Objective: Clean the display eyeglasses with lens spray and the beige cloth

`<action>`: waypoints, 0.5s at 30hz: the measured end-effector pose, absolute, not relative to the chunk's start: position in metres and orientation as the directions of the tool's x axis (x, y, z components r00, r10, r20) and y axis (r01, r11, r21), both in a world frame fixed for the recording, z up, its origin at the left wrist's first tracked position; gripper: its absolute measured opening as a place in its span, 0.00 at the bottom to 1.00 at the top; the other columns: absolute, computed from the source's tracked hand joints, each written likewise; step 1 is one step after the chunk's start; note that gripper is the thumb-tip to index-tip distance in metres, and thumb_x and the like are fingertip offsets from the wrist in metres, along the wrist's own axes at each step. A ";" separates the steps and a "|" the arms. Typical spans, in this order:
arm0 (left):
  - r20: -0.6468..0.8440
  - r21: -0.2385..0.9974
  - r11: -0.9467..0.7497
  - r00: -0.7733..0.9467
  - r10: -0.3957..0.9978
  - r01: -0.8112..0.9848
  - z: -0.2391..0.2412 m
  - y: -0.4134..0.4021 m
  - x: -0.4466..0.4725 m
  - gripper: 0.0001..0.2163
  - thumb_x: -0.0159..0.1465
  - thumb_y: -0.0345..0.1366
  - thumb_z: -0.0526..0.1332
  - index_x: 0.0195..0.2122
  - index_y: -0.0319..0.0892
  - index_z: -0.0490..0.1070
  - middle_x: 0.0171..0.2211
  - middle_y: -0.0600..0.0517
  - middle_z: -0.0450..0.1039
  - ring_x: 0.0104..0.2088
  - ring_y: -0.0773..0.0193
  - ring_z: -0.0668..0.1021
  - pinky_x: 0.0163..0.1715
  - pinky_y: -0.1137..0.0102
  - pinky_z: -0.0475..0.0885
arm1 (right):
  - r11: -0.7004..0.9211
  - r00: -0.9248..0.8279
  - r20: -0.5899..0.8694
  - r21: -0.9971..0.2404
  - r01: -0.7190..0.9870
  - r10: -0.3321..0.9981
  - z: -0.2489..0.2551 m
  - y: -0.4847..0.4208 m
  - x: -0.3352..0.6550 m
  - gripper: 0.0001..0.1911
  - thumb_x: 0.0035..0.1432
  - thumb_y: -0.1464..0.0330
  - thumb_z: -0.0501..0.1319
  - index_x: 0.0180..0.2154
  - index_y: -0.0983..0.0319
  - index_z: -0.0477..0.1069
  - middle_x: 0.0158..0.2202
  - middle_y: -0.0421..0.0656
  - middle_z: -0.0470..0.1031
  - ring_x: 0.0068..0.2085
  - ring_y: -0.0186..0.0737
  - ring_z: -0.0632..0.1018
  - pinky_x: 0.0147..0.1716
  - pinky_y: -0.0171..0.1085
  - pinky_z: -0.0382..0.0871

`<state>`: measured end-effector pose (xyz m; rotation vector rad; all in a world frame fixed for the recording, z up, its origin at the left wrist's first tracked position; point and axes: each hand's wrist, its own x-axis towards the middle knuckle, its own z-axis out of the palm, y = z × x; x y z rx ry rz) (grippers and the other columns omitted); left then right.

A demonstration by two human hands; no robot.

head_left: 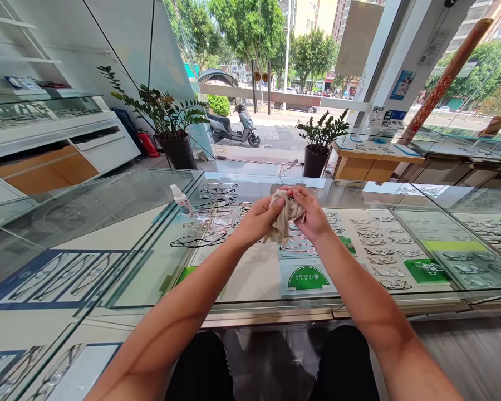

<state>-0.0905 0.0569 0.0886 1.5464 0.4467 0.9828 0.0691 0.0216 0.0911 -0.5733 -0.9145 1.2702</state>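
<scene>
Both my hands meet above a glass display counter (250,278). My left hand (261,217) is closed on a beige cleaning cloth (280,225) that hangs down between the hands. My right hand (313,214) pinches the cloth together with a pair of thin rimless glasses (291,171), whose lens and temple stick up above the fingers. A small white spray bottle (181,199) lies on the glass to the left of my left hand. Several pairs of glasses (198,240) rest on the counter top near the bottle.
Under the glass lie rows of spectacle frames (384,250) and a green sign (308,277). Two potted plants (319,142) stand behind the counter, one at the left (171,128). More display counters run left (45,120) and right (455,150). A scooter (234,125) is parked outside.
</scene>
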 end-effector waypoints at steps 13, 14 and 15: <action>0.393 0.914 -0.309 0.387 0.834 -0.261 0.080 0.049 -0.081 0.26 0.61 0.56 0.76 0.48 0.38 0.83 0.40 0.49 0.82 0.37 0.61 0.79 0.41 0.69 0.75 | 0.219 0.017 0.255 -0.794 -0.568 0.967 0.091 0.017 0.054 0.17 0.49 0.52 0.83 0.33 0.55 0.86 0.45 0.40 0.86 0.48 0.40 0.82 0.48 0.35 0.78; 0.405 0.909 -0.324 0.368 0.837 -0.262 0.080 0.048 -0.080 0.26 0.62 0.57 0.75 0.47 0.38 0.83 0.39 0.49 0.82 0.37 0.61 0.79 0.40 0.69 0.75 | 0.224 0.023 0.254 -0.802 -0.553 0.967 0.091 0.016 0.054 0.17 0.49 0.52 0.83 0.34 0.55 0.86 0.45 0.40 0.86 0.48 0.41 0.82 0.49 0.36 0.78; 0.414 0.905 -0.338 0.355 0.838 -0.259 0.080 0.048 -0.080 0.26 0.63 0.58 0.74 0.48 0.39 0.83 0.38 0.49 0.81 0.36 0.61 0.79 0.40 0.69 0.74 | 0.223 0.025 0.249 -0.812 -0.540 0.968 0.091 0.016 0.054 0.17 0.49 0.52 0.82 0.34 0.55 0.86 0.44 0.40 0.86 0.48 0.41 0.83 0.49 0.37 0.78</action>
